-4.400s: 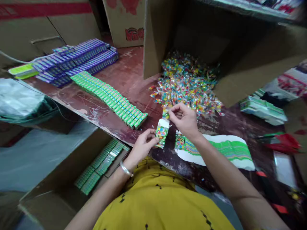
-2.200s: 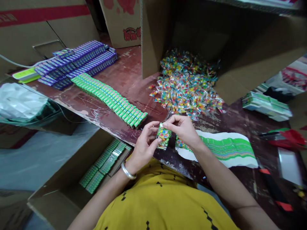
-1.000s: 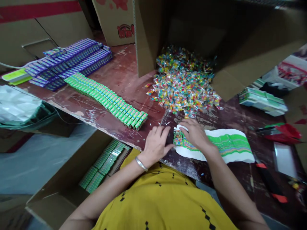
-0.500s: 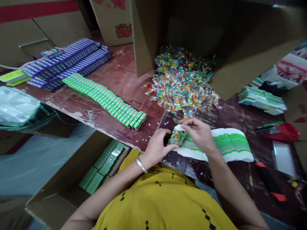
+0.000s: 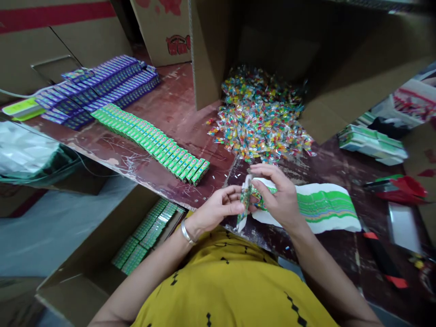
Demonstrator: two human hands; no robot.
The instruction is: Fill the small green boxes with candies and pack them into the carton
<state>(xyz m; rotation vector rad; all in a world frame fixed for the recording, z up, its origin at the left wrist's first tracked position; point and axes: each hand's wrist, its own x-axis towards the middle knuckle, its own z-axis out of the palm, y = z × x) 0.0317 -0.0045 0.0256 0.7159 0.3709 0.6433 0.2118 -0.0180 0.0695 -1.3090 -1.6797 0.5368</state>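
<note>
Both my hands hold one flat green carton blank (image 5: 244,203) edge-on above the table's near edge. My left hand (image 5: 214,210) pinches its lower left side, and my right hand (image 5: 276,194) grips its top and right side with curled fingers. Just right of it lies a fanned stack of flat green blanks (image 5: 320,206). A heap of small colourful candy packets (image 5: 262,119) spills from a big cardboard box (image 5: 340,63) just beyond my hands. A row of filled green boxes (image 5: 155,142) runs diagonally at left.
Purple boxes (image 5: 98,86) are stacked at the far left. An open carton (image 5: 88,268) below the table edge holds green boxes. More green blanks (image 5: 373,144) and a red item (image 5: 398,186) lie at right. A white bag (image 5: 23,150) sits at left.
The filled box I was closing has left my hands. My hands went down to the fanned stack, took one flat blank and lifted it upright.
</note>
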